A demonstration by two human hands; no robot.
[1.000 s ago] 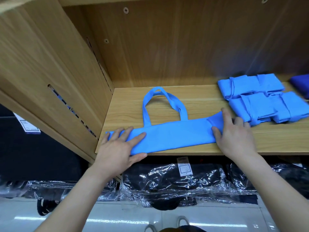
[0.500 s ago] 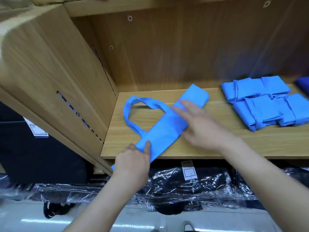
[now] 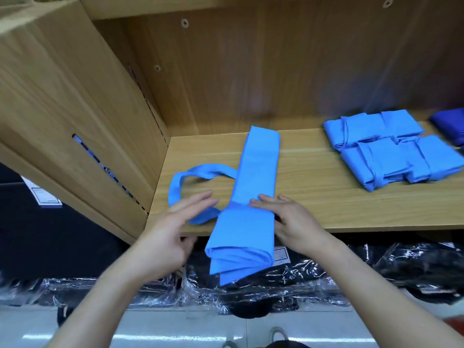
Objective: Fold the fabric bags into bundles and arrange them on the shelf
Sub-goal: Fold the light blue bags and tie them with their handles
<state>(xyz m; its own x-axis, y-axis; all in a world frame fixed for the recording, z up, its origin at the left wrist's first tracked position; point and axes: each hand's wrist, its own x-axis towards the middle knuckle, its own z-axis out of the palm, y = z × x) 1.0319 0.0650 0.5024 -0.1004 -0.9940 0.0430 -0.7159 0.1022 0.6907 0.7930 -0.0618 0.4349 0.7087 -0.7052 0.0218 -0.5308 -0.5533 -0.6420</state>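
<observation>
From the head view, a bright blue fabric bag (image 3: 256, 177) lies folded into a long narrow strip on the wooden shelf (image 3: 326, 197). It runs from the back of the shelf toward the person, and its near end hangs over the front edge, where the layers show. The bag's handles (image 3: 175, 184) loop out flat to the left of the strip.

The left hand (image 3: 163, 237) is over the near part of the handle loop. Its grip is apart, with the fingers straight and spread and holding nothing; I cannot tell if they touch the handle. The right hand (image 3: 293, 222) is at the strip's right edge near the shelf front. Its grip is also apart, with the fingers laid straight across the top of the strip.

Well to the right on the same shelf lie folded blue bundles (image 3: 391, 151), packed close together, with a darker blue cloth (image 3: 449, 126) just beyond them. Black goods in clear plastic (image 3: 401, 262) sit below the shelf.
</observation>
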